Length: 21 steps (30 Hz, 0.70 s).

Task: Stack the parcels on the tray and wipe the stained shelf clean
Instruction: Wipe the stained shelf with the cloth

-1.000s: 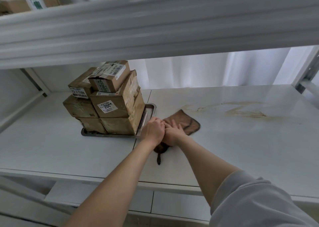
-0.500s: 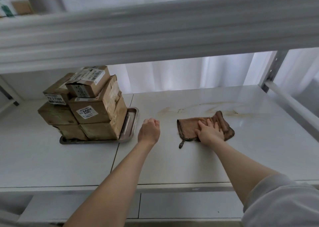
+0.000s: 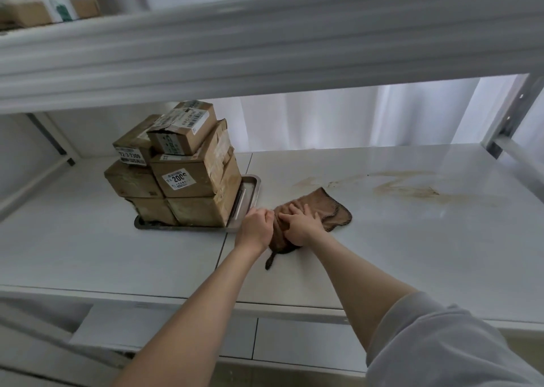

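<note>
Two hands meet at the brown cloth (image 3: 329, 210), which lies on the shelf (image 3: 412, 254) between the tray (image 3: 250, 189) of stacked parcels (image 3: 188, 180) and the stain (image 3: 406, 191). Right hand (image 3: 300, 227) presses it, fingers spread. Left hand (image 3: 254, 226) is curled beside it, grip unclear. Soft, light, bunches easily: press flat under the palm.

The tray (image 3: 250, 192) sits on the left half of the shelf (image 3: 382, 254). The parcels (image 3: 188, 177) are stacked on the tray in three tiers, and the tray's right end is uncovered. The cloth (image 3: 326, 207) lies on the shelf just right of the tray's front right corner. The stain (image 3: 406, 189) lies behind and to the right of the cloth. The right hand (image 3: 300, 225) rests on the cloth's near left part. The left hand (image 3: 255, 227) sits between the tray corner and the right hand. The upper shelf (image 3: 265, 42) spans overhead and carries boxes (image 3: 44, 1) at its far left. The post (image 3: 512, 116) stands at the right rear corner.
</note>
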### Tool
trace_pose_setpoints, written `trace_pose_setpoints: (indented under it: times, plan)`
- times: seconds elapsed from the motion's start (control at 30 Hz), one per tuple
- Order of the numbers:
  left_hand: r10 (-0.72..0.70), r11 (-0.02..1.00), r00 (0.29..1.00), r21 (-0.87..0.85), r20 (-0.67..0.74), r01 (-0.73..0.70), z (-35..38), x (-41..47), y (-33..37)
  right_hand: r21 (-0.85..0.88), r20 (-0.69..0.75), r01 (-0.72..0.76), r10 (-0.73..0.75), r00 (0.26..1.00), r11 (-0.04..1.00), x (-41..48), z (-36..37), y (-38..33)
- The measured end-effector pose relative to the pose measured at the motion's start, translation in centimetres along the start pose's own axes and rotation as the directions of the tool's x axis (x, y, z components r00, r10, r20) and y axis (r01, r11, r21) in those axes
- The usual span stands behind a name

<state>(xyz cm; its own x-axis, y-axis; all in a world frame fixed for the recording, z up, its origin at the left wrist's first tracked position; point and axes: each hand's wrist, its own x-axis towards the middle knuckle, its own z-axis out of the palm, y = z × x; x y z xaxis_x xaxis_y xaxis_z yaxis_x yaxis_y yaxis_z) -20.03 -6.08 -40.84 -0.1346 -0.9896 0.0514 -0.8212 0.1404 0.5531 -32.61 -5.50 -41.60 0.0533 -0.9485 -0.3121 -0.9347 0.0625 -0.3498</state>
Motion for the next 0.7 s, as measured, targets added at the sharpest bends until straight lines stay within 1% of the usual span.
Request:
trace_pose_setpoints:
  times: [0.07, 0.1, 0.2, 0.27, 0.37, 0.43, 0.5, 0.6, 0.7]
  plan:
    - [0.006, 1.0, 1.0, 0.014, -0.015, -0.005, -0.1, 0.0, -0.1, -0.016, 0.021, 0.12, -0.119, 0.993, 0.993, 0.1, 0.6, -1.6]
    - [0.006, 1.0, 1.0, 0.024, -0.016, -0.005, -0.1, 0.0, -0.1, -0.014, 0.025, 0.156, -0.155, 0.988, 0.988, 0.0, 0.9, -1.9]
    - [-0.005, 1.0, 1.0, 0.028, 0.012, 0.005, 0.2, 0.4, 0.6, 0.003, -0.022, 0.2, -0.2, 0.98, 0.98, -0.3, 1.2, -1.0]
    - [-0.003, 0.999, 0.998, 0.034, 0.065, 0.001, 0.9, 0.6, 1.6, 0.016, -0.078, 0.182, -0.18, 0.981, 0.983, -0.7, 1.0, 0.8]
    - [-0.002, 0.997, 0.977, 0.077, 0.212, -0.015, 2.8, 0.5, 4.0, 0.072, -0.107, 0.079, -0.071, 0.992, 0.994, -2.1, 0.1, 3.3]
    - [0.037, 0.991, 0.949, 0.113, 0.314, -0.076, 4.3, 0.4, 5.8, 0.164, -0.147, 0.007, 0.018, 0.989, 0.986, -3.0, -0.5, 5.1]
    - [0.061, 0.975, 0.915, 0.17, 0.399, -0.14, 6.0, 0.5, 7.8, 0.249, -0.186, -0.099, 0.148, 0.971, 0.964, -4.1, -1.2, 7.6]
    - [0.072, 0.943, 0.864, 0.249, 0.498, -0.222, 8.9, 0.2, 11.5, 0.223, -0.248, -0.227, 0.28, 0.927, 0.948, -6.0, -2.2, 12.2]
    - [0.121, 0.923, 0.819, 0.24, 0.561, -0.301, 12.2, -0.7, 16.2, 0.209, -0.271, -0.321, 0.37, 0.889, 0.924, -8.2, -3.1, 16.8]
